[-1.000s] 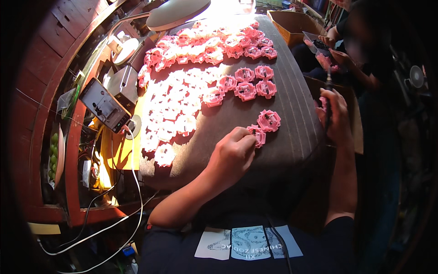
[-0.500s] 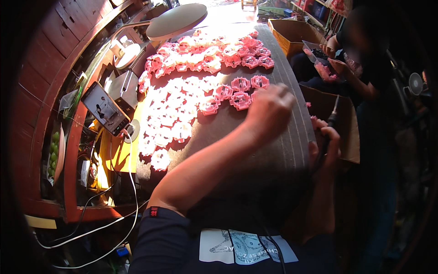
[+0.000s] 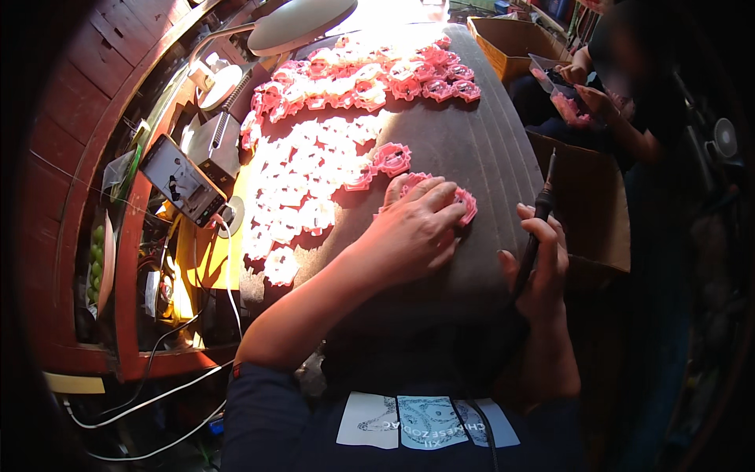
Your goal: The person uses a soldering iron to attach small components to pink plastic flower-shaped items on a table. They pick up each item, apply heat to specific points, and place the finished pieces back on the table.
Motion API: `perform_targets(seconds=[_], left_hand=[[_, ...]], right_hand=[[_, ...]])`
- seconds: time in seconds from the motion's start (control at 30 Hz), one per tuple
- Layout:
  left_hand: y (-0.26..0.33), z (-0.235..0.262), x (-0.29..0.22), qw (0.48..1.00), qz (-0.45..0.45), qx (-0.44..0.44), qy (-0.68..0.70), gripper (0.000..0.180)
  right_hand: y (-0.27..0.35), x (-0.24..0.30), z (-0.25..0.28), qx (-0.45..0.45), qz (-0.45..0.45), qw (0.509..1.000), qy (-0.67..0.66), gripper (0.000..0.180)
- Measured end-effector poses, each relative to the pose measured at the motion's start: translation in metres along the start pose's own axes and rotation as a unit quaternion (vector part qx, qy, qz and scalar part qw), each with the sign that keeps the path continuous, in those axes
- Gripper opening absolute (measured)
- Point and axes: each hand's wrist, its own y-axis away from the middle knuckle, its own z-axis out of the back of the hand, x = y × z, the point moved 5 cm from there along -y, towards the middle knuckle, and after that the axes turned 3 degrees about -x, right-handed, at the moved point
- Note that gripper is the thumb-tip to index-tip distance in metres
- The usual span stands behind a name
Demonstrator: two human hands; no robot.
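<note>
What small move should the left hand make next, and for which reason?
Probably the left hand should draw the pink pieces under its fingers a little nearer to the body. Its fingers lie over them, while the right hand holds a pen-shaped tool whose tip is clear of the pieces, so the tool seems free to wait.

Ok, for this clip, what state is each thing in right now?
Left hand, curved over pink pieces, grip unclear
Right hand, closed around soldering iron
Soldering iron, tip up; heat can't be told
Phone, screen lit, tilted
Nearer cardboard box, open-topped
Lamp, lit or unlit unclear
</note>
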Motion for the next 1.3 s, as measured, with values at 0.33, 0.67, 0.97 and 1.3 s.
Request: perform_targets(seconds=[0.33,0.67,0.97,1.3], left_hand=[[0.047,0.042,-0.01,0.996,-0.025,-0.076,0.035,0.049],[0.086,0.045,-0.002,0.989,0.046,-0.137,-0.045,0.04],[0.093,0.016,-0.055,0.973,0.038,-0.202,0.107,0.038],[0.075,0.007,-0.043,0.972,0.053,-0.201,0.107,0.036]], right_hand=[[-0.031,0.04,-0.039,0.082,-0.041,0.989,-0.118,0.038],[-0.036,0.033,-0.059,0.093,-0.086,0.978,-0.164,0.032],[-0.014,0.062,-0.037,0.094,0.012,0.993,-0.075,0.042],[-0.011,0.082,-0.034,0.094,0.028,0.985,-0.141,0.052]])
